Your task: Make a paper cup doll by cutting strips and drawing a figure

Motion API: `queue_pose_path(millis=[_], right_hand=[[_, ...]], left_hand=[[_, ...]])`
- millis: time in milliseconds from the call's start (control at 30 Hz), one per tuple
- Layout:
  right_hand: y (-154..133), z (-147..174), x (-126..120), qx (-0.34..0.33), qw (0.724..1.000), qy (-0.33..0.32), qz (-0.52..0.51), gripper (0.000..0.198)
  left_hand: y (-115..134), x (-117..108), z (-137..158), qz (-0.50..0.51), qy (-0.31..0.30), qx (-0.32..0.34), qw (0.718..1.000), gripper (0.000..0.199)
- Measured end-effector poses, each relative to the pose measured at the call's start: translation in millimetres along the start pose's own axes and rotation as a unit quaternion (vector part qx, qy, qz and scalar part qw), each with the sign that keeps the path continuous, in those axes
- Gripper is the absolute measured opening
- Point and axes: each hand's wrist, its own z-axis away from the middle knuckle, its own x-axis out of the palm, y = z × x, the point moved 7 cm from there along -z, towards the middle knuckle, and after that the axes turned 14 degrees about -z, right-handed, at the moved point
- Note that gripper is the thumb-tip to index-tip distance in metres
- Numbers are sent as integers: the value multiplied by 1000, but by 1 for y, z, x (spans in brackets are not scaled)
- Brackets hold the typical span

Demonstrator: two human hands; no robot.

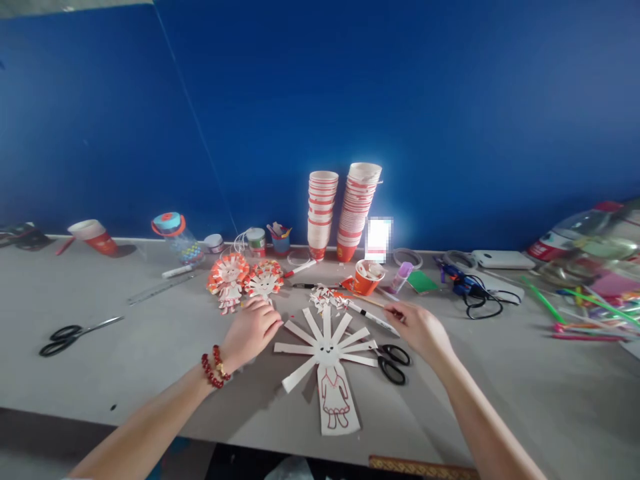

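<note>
On the table before me lies a cut-open paper cup (336, 393), its strips fanned out around a small drawn face, with a dress outlined in red on the long panel below. My left hand (253, 330) is at its upper left, fingers curled closed, their contents hidden. It is close to two finished paper dolls with orange-fringed strips, a larger doll (229, 277) and a smaller doll (265, 283). My right hand (415, 327) is pinched closed at the end of a thin wooden stick (369, 301). Beneath that stick lies a white marker (375, 319). Black-handled scissors (393, 363) touch the right-hand strips.
Paper scraps (327, 298) lie behind the cut cup, near an orange cup (369, 278) of scraps. Two tall cup stacks (323, 213) stand against the blue wall. More scissors (75, 335) and a ruler (160, 290) lie left; a cabled glue gun (467, 283) and coloured straws (595, 307) lie right.
</note>
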Motion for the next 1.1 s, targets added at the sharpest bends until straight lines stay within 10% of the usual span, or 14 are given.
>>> queue_pose_path(millis=[233,367,500,867,1100], right_hand=[[-115,-70,77,-137,980,-121,84,28],[-147,-124,126,-150,971,-144,118,26],[-160,-147,152,-164,961,-155,158,31],[-177,-138,99,-138,972,-114,152,23],[-194,2,62,-197,919,-303,-160,11]], left_hand=[[45,-14,-8,13,61,76,995,26],[93,-55,18,75,219,256,939,32],[105,-70,36,116,244,276,922,40],[76,-68,45,84,207,222,949,7],[59,-69,17,12,106,16,994,32]])
